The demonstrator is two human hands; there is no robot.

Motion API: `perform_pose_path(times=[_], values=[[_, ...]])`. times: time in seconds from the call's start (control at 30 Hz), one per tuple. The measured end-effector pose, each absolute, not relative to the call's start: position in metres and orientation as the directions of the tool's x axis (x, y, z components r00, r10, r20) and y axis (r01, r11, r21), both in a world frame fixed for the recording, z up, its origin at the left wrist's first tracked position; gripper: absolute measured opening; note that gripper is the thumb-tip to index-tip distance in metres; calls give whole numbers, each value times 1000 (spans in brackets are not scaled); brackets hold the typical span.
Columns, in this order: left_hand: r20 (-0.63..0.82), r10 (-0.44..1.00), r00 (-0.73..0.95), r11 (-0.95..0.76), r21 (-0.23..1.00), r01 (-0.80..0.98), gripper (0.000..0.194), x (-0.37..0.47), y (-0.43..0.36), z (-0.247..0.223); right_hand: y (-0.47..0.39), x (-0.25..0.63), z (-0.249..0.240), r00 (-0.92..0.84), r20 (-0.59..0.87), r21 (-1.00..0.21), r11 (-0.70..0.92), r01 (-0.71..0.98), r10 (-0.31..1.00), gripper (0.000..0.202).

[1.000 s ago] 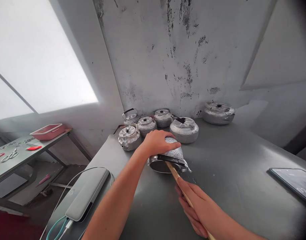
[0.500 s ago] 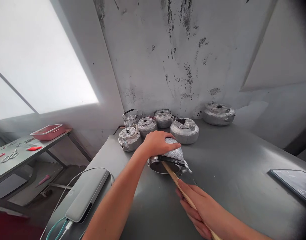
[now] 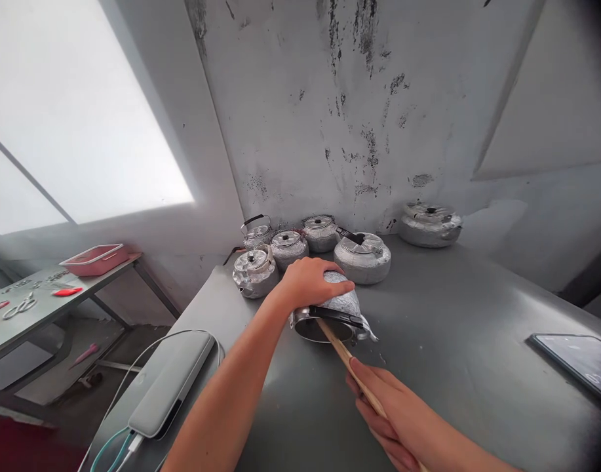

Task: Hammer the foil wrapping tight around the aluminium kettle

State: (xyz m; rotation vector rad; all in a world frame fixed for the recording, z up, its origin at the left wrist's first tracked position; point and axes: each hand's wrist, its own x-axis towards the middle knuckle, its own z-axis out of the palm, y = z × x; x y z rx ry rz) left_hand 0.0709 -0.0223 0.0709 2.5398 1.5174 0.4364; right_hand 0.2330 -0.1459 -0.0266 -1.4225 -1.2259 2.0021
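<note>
A silver metal kettle (image 3: pixel 347 298) lies tipped on its side on the grey table, its round mouth facing me and its spout to the right. Over its body lies my left hand (image 3: pixel 312 282), gripping it from above. A black handle crosses the rim of the mouth. My right hand (image 3: pixel 386 410) is wrapped round a wooden stick (image 3: pixel 337 344), whose far end goes inside the kettle and is hidden there. Behind stand several other silver kettles, the closest being a lidded kettle (image 3: pixel 363 262) and a small kettle (image 3: pixel 253 274) with a black knob.
On the left of the table lies a grey power bank (image 3: pixel 172 387) with cables plugged in. A phone (image 3: pixel 578 360) rests at the right. One kettle (image 3: pixel 430 226) stands at the back right by the wall. A side table holds a pink basket (image 3: pixel 94 261) and scissors (image 3: pixel 19 305).
My right hand has shifted very slightly down and to the right with the wooden stick. The kettle and my left hand stay in place.
</note>
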Motion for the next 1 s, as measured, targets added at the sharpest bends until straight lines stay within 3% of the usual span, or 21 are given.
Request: perform_pose_path(times=[0.23,0.7,0.9,1.0], values=[[172,874,454,-484,262,835,49,70,-22,71,-146,234,-30,-347,-502,-864,-481,152,793,37],[178,874,453,-486,278,829,48,69,-22,69,-145,236,-36,-419,-547,-835,-505,218,724,42],[175,875,451,-483,284,828,47,69,-21,69,-145,233,-33,-357,-480,-877,-436,200,802,40],[178,874,452,-485,284,827,47,70,-21,68,-144,234,-33,-381,-528,-849,-471,238,759,45]])
